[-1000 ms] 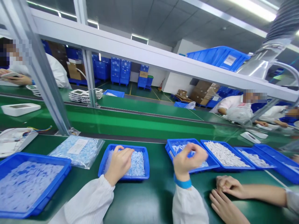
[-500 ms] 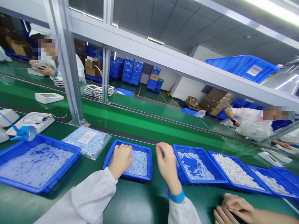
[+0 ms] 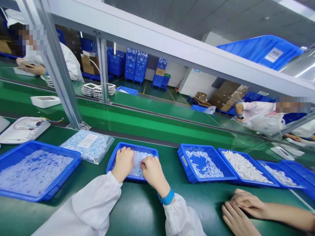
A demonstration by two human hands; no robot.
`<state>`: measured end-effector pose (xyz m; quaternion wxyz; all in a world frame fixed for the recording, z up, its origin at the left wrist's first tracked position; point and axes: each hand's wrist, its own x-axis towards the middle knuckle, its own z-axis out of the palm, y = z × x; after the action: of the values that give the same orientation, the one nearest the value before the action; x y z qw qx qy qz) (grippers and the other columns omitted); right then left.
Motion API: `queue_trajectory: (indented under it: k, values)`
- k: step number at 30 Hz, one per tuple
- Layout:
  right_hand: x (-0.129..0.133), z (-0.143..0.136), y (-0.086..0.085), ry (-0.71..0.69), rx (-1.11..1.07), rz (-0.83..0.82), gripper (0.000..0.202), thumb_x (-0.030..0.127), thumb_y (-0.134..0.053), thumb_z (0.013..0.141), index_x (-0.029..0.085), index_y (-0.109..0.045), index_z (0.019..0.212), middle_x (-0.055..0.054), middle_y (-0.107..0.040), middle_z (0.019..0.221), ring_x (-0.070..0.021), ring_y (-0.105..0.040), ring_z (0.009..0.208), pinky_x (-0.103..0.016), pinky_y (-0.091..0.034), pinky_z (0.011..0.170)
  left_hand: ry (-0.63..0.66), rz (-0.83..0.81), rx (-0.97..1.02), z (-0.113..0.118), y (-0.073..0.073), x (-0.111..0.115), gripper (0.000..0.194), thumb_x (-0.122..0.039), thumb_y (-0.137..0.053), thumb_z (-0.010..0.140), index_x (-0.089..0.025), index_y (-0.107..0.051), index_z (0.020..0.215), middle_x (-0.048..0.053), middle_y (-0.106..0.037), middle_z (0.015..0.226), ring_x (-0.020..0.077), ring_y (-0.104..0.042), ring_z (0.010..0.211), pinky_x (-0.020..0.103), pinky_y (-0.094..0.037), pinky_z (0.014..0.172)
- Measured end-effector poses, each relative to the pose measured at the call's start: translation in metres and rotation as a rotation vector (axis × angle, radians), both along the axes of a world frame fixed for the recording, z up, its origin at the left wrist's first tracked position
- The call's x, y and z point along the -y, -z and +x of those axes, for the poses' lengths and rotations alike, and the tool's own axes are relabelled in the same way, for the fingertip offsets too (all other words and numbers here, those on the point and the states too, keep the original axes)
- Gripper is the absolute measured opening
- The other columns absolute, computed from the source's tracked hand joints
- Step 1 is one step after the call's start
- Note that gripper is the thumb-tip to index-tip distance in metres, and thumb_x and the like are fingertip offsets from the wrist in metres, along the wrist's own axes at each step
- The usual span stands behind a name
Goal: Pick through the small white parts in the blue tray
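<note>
My left hand reaches into the middle blue tray, fingers curled down among small light-blue and white pieces. Its fingertips are hidden, so what they hold cannot be made out. Over the right side of the same tray is my right hand, thumb and fingers drawn together close to the pieces. Anything between them is too small or hidden to name. A blue band circles my right wrist. Left of the tray lies a clear bag of similar pieces with a white label.
A larger blue tray of pale pieces stands at left. To the right, blue trays hold bluish strips and white pieces. A co-worker's hands rest at lower right. Behind runs a green conveyor; a metal post rises at left.
My right hand has moved left, from the gap between two trays to over the middle tray. My left hand stays in that tray. The whole view has shifted slightly.
</note>
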<state>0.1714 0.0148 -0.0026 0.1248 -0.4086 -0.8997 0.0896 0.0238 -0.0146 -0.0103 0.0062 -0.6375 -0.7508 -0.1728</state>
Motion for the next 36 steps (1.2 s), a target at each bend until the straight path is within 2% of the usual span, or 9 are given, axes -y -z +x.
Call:
queue_trajectory:
  k: [3,9,13,16,20,23,27,30,36]
  values:
    - [0.002,0.001,0.0,-0.002,-0.077,0.014,0.02,0.015,-0.05,0.088,0.017,-0.068,0.079,-0.006,-0.064,0.081,-0.0191,-0.057,0.084,-0.032,-0.037,0.079,-0.043,0.059,0.09,0.0,-0.002,-0.001,0.024,-0.013,-0.045,0.077,-0.019,-0.069,0.079,0.007,-0.067,0.084,0.0243,-0.058,0.086,0.035,-0.041,0.076]
    - [0.002,0.003,-0.004,-0.065,-0.384,0.024,0.023,0.017,-0.045,0.091,0.019,-0.068,0.089,-0.007,-0.061,0.097,-0.0183,-0.056,0.089,-0.028,-0.041,0.078,-0.047,0.234,0.195,0.001,-0.006,-0.003,0.021,-0.021,-0.049,0.079,-0.02,-0.07,0.078,0.006,-0.069,0.084,0.0228,-0.059,0.086,0.033,-0.043,0.08]
    - [-0.012,-0.006,-0.007,-0.061,-0.595,-0.133,0.023,0.022,-0.042,0.093,0.019,-0.065,0.095,-0.004,-0.063,0.08,-0.0165,-0.058,0.076,-0.027,-0.042,0.071,-0.048,0.276,0.348,0.001,-0.008,-0.006,0.021,-0.025,-0.05,0.079,-0.02,-0.07,0.079,0.004,-0.07,0.084,0.0195,-0.061,0.081,0.03,-0.045,0.077]
    - [-0.03,-0.018,-0.001,-0.003,-0.729,-0.318,0.02,0.025,-0.052,0.087,0.017,-0.059,0.103,0.0,-0.062,0.069,-0.0151,-0.057,0.065,-0.025,-0.042,0.063,-0.061,0.22,0.4,-0.001,-0.007,-0.01,0.022,-0.027,-0.05,0.079,-0.02,-0.07,0.081,0.003,-0.071,0.086,0.0192,-0.062,0.08,0.029,-0.046,0.075]
    - [-0.047,-0.031,0.009,-0.039,-0.812,-0.536,0.015,0.031,-0.059,0.08,0.016,-0.058,0.083,0.002,-0.059,0.064,-0.0128,-0.054,0.06,-0.022,-0.041,0.056,-0.088,0.157,0.365,-0.005,-0.006,-0.014,0.024,-0.027,-0.049,0.079,-0.02,-0.071,0.085,0.005,-0.071,0.087,0.0206,-0.062,0.082,0.03,-0.045,0.074]
    - [-0.05,-0.034,0.011,-0.082,-0.791,-0.509,0.016,0.029,-0.056,0.081,0.015,-0.06,0.076,-0.001,-0.061,0.07,-0.0123,-0.054,0.064,-0.022,-0.04,0.059,-0.034,0.117,0.239,-0.009,-0.014,-0.018,0.025,-0.024,-0.048,0.079,-0.02,-0.071,0.087,0.007,-0.071,0.087,0.0234,-0.061,0.086,0.033,-0.045,0.077]
    - [-0.05,-0.034,0.013,-0.048,-0.753,-0.43,0.016,0.027,-0.053,0.082,0.015,-0.064,0.083,-0.002,-0.064,0.077,-0.0128,-0.054,0.067,-0.024,-0.041,0.062,0.002,0.095,0.05,-0.013,-0.03,-0.025,0.024,-0.022,-0.047,0.078,-0.019,-0.071,0.082,0.009,-0.069,0.086,0.0272,-0.058,0.089,0.038,-0.042,0.079]
    - [-0.053,-0.035,0.015,0.016,-0.775,-0.429,0.018,0.028,-0.055,0.081,0.015,-0.064,0.089,-0.003,-0.063,0.076,-0.0131,-0.054,0.064,-0.024,-0.041,0.059,0.008,0.134,0.101,-0.014,-0.031,-0.031,0.023,-0.02,-0.047,0.078,-0.02,-0.071,0.078,0.007,-0.07,0.084,0.0243,-0.057,0.087,0.036,-0.041,0.079]
    - [-0.056,-0.035,0.01,0.033,-0.848,-0.434,0.018,0.03,-0.055,0.082,0.015,-0.064,0.084,-0.002,-0.064,0.074,-0.0131,-0.055,0.063,-0.023,-0.041,0.058,0.077,0.195,0.266,-0.014,-0.018,-0.036,0.021,-0.021,-0.049,0.077,-0.023,-0.07,0.076,0.001,-0.07,0.083,0.0201,-0.058,0.087,0.033,-0.042,0.081]
